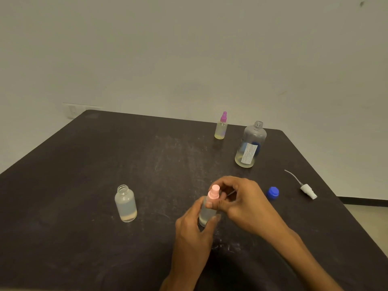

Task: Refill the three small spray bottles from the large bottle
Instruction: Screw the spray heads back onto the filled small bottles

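Around pink-capped bottle, seemingly both hands.

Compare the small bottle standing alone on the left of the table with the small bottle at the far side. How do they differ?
The left bottle has no top, its neck open; the far bottle wears a purple spray top. The left bottle looks frosted and pale with a thin layer of liquid at the bottom; the far bottle looks yellowish throughout. Both stand upright on the dark table, untouched by either hand.
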